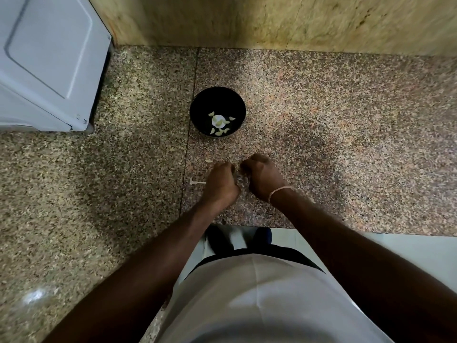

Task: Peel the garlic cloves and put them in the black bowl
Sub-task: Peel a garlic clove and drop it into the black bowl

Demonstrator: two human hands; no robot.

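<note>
The black bowl (217, 105) stands on the speckled granite counter (321, 134) and holds several pale peeled garlic cloves (218, 131) around a bright white spot. Nearer to me, my left hand (221, 184) and my right hand (263, 177) are close together just above the counter, both with fingers curled. Their fingertips meet over something small that the fingers hide; bits of pale garlic skin (240, 181) show between the hands. A loose scrap of garlic (208, 160) lies just beyond my left hand. A thin garlic stem (197, 182) lies left of it.
A white appliance (47, 63) stands on the counter at the far left. A yellowish stone wall (272, 21) backs the counter. The counter's front edge runs below my wrists, with my white shirt (247, 305) against it.
</note>
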